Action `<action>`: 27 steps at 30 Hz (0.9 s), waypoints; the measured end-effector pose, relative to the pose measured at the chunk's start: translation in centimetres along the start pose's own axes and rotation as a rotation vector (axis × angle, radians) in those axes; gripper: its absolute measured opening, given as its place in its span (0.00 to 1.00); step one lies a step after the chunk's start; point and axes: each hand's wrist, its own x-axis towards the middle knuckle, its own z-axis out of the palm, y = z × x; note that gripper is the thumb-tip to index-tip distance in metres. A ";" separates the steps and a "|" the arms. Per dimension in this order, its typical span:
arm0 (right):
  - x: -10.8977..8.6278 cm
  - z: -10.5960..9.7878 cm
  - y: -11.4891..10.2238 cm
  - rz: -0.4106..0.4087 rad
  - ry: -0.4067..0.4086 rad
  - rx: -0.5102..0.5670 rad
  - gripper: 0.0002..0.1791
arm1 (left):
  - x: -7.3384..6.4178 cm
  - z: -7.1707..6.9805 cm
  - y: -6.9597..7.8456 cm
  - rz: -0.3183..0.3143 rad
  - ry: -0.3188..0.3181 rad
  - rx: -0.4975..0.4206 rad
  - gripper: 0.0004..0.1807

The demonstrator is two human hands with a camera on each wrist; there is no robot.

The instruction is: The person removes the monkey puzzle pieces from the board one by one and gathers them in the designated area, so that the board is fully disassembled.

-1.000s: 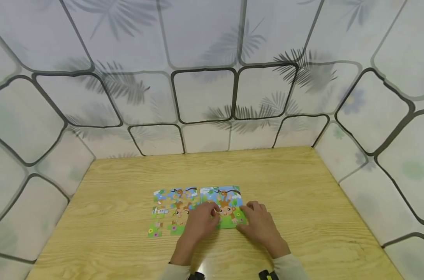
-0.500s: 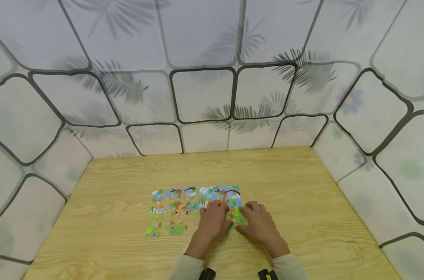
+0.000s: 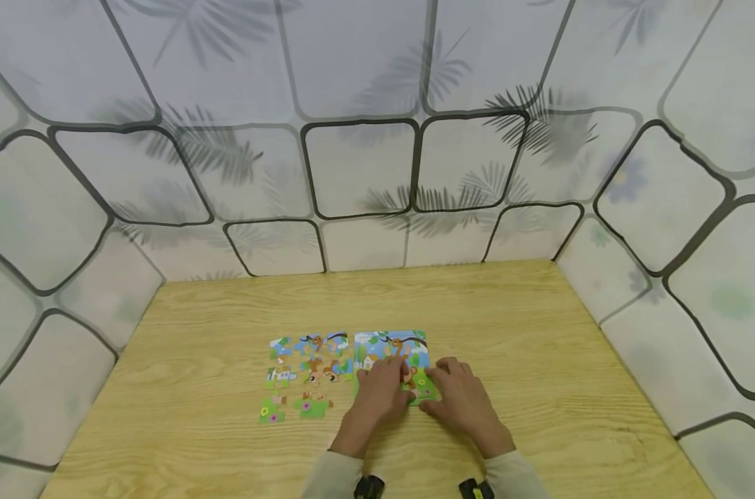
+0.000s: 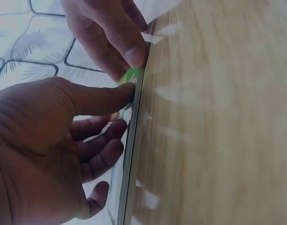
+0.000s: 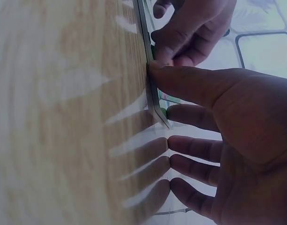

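Note:
A jigsaw board [image 3: 365,341] with a cartoon monkey picture lies flat on the wooden table. My left hand [image 3: 382,389] lies over its lower middle, fingertips on the picture and thumb [image 4: 121,97] at its near edge. The picture under that hand is hidden, and I cannot tell whether a piece is beneath the fingers. At the board's right side, my right hand [image 3: 463,398] touches the near right corner with its thumb [image 5: 180,79] and forefinger; its other fingers reach down to the table. Loose jigsaw pieces [image 3: 313,409] lie left of the board.
Several more pieces, such as a flowered green one [image 3: 271,410] and a house piece [image 3: 280,375], are laid out in rough rows. The wooden table [image 3: 508,305] ends at a patterned cloth wall [image 3: 365,173] behind and at both sides.
My left hand has moved right, from the board's left side to its lower middle, uncovering pieces at the left. It has stayed there over the last half second. My right hand has hardly moved.

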 end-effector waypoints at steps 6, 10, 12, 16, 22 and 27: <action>0.0 0.0 0.1 -0.002 -0.001 -0.002 0.31 | 0.1 -0.1 -0.5 0.073 0.019 -0.134 0.08; 0.0 0.0 0.1 -0.010 0.004 0.002 0.32 | -0.4 -0.7 -1.4 0.098 0.043 -0.211 0.06; 0.0 0.0 0.2 -0.014 0.003 -0.002 0.32 | -0.8 -1.2 -2.0 0.088 0.052 -0.234 0.06; 0.0 0.0 0.3 -0.009 -0.010 0.002 0.33 | -1.5 -2.3 -3.4 0.033 0.062 -0.249 0.05; 0.0 0.0 0.4 0.001 -0.033 0.043 0.33 | -2.5 -3.9 -5.0 -0.055 0.066 -0.267 0.03; -0.1 -0.1 0.4 -0.006 -0.052 0.055 0.32 | -3.5 -5.0 -6.4 -0.127 0.069 -0.270 0.04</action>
